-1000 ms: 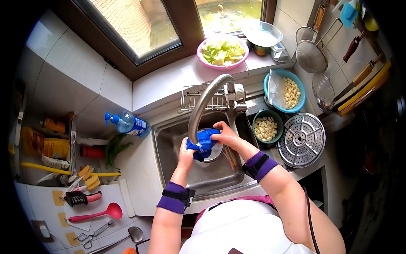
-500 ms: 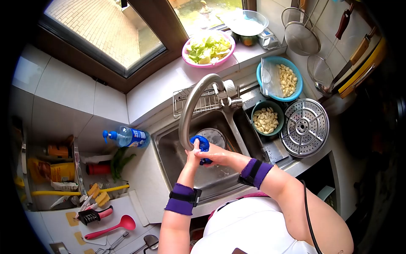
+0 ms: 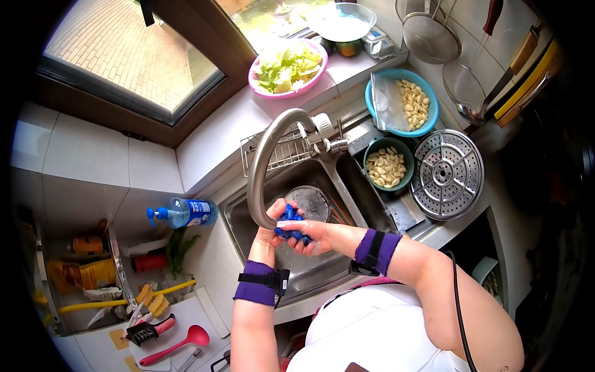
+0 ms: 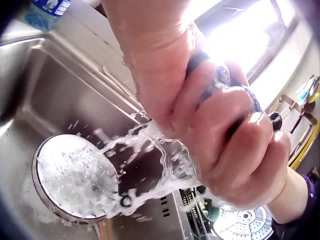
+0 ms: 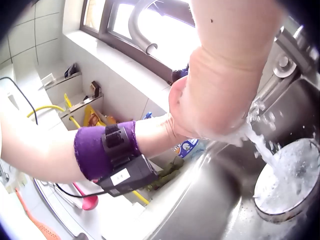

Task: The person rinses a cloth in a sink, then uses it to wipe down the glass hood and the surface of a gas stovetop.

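Note:
Both hands meet under the curved faucet (image 3: 266, 155), squeezing a wet blue cloth (image 3: 290, 234) over the sink. The left hand (image 3: 268, 232) grips the cloth from the left; its curled fingers (image 4: 235, 135) fill the left wrist view, with dark blue cloth showing between them. From the right, the right hand (image 3: 313, 237) grips the same cloth; the right wrist view shows mostly the back of that hand (image 5: 215, 95), its fingers hidden. Water pours off the hands, splashing into a round, water-filled vessel (image 4: 77, 175) on the sink bottom.
Right of the sink stand a green basket (image 3: 408, 180) and a blue basin (image 3: 434, 118) holding pale cloves, beside a perforated steamer plate (image 3: 446, 175). A pink bowl (image 3: 288, 95) of leaves stands on the sill. Left of the sink lies a blue soap bottle (image 3: 186, 212).
The hands held the cloth apart one second ago, then came together around it, and now squeeze it beneath the faucet. The head view has shifted, moving the surroundings within the frame.

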A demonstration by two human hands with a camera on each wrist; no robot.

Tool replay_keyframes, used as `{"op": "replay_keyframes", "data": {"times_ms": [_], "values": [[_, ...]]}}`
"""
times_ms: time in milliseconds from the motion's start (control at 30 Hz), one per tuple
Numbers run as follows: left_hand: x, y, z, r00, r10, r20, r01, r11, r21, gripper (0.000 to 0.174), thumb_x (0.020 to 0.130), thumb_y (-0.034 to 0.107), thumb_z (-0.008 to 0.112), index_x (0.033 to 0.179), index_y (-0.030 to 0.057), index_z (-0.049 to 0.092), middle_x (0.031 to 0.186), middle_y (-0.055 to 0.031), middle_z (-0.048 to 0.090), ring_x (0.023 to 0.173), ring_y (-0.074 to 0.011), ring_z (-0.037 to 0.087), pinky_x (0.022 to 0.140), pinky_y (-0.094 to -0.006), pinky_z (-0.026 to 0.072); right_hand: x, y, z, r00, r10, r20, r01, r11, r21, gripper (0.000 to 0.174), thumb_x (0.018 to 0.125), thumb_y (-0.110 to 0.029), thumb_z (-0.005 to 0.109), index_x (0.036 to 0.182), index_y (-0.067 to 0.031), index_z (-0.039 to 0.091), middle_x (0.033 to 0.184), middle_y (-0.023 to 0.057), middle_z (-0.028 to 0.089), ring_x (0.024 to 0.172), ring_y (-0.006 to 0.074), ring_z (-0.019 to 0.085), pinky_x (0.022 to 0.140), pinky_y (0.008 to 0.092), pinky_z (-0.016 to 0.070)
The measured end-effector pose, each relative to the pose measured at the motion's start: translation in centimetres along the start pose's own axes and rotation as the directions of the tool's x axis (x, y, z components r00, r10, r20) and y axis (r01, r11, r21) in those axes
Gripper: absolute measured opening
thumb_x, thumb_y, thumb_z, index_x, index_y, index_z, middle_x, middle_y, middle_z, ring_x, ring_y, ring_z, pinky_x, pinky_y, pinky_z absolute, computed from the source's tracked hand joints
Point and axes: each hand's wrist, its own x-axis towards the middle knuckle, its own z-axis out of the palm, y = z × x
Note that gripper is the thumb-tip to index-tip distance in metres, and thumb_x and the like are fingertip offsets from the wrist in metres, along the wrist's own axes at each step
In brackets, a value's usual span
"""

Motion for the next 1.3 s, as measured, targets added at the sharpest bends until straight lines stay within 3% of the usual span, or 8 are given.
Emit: {"op": "replay_keyframes", "data": {"times_ms": [167,433,533,700,800,1000,1133,1300], "values": [[1.3,1.3,1.4,0.977,0.086,-0.193,0.014,0.886,0.463,0.029,0.084,0.016,0.073,0.071,0.0145,0.047,0.068,-0.0001,0.051,0.065,-0.0150,0.051,0.060,-0.0301,0.0446,-0.4,-0.3,0.6,0.962,-0.216,-0.166,0.117,0.879,-0.461,0.030,0.081,-0.043,0.069,0.079,-0.0163,0.054,0.064,-0.0039,0.049,0.049,0.0077,0.045,0.038,0.0208,0.0285],[2.3,0.6,2.7,0.936,0.331,-0.116,-0.032,0.410,0.911,0.037,0.080,0.017,0.071,0.063,0.0108,0.039,0.060,0.0033,0.039,0.056,-0.0091,0.037,0.052,-0.0291,0.0339,1.0,0.3,0.7,0.729,-0.607,-0.315,0.042,0.500,-0.865,0.031,0.079,-0.041,0.065,0.093,-0.0129,0.066,0.071,0.0040,0.061,0.066,0.0213,0.062,0.059,0.0404,0.0496],[3.0,-0.6,2.1,0.886,0.437,-0.157,0.047,0.252,0.967,0.037,0.079,0.019,0.072,0.064,0.0089,0.040,0.059,0.0029,0.039,0.056,-0.0085,0.037,0.050,-0.0302,0.0333,3.3,0.6,-1.5,0.630,-0.768,-0.118,0.083,0.218,-0.972,0.037,0.082,-0.042,0.062,0.099,-0.0097,0.067,0.087,0.0126,0.070,0.082,0.0291,0.068,0.074,0.0442,0.0520],[3.6,-2.3,2.7,0.765,0.609,-0.212,0.307,-0.055,0.950,0.028,0.080,0.020,0.067,0.067,0.0011,0.051,0.070,-0.0228,0.060,0.073,-0.0440,0.059,0.067,-0.0471,0.0474,4.3,0.5,-2.4,0.606,-0.785,-0.128,-0.141,0.052,-0.989,0.036,0.086,-0.040,0.056,0.102,-0.0098,0.069,0.098,0.0164,0.071,0.092,0.0350,0.068,0.078,0.0446,0.0522],[3.9,-2.7,1.7,0.761,0.630,-0.153,0.286,-0.114,0.951,0.031,0.082,0.026,0.066,0.069,0.0011,0.052,0.072,-0.0229,0.062,0.077,-0.0440,0.061,0.068,-0.0477,0.0481,3.4,0.6,-1.6,0.608,-0.768,-0.203,-0.231,0.073,-0.970,0.037,0.086,-0.040,0.056,0.101,-0.0097,0.069,0.099,0.0155,0.071,0.093,0.0353,0.067,0.079,0.0448,0.0523],[2.9,-2.7,0.8,0.779,0.575,-0.250,0.211,0.135,0.968,0.041,0.089,0.041,0.061,0.081,0.0015,0.056,0.074,-0.0197,0.061,0.075,-0.0364,0.062,0.074,-0.0463,0.0481,2.7,0.3,-2.6,0.612,-0.780,-0.133,-0.100,0.090,-0.991,0.048,0.074,-0.046,0.071,0.104,-0.0091,0.068,0.098,0.0174,0.070,0.094,0.0366,0.067,0.081,0.0431,0.0522],[-0.7,-3.3,1.6,0.751,0.657,-0.064,0.204,-0.138,0.969,0.049,0.083,0.046,0.068,0.103,0.0041,0.055,0.090,-0.0144,0.062,0.085,-0.0311,0.061,0.079,-0.0397,0.0490,1.5,-0.2,-3.7,0.502,-0.850,-0.160,-0.123,0.113,-0.986,0.086,0.058,-0.063,0.079,0.109,0.0025,0.061,0.105,0.0241,0.067,0.098,0.0362,0.066,0.084,0.0416,0.0521],[-1.5,-2.8,-2.4,0.786,0.303,-0.538,0.318,0.548,0.774,0.058,0.081,0.051,0.071,0.111,0.0036,0.057,0.093,-0.0111,0.065,0.081,-0.0241,0.064,0.068,-0.0384,0.0530,0.2,-0.7,-5.1,0.641,-0.765,-0.067,0.184,0.238,-0.954,0.086,0.065,-0.055,0.082,0.120,0.0062,0.055,0.104,0.0198,0.066,0.089,0.0259,0.067,0.078,0.0346,0.0533]]}}
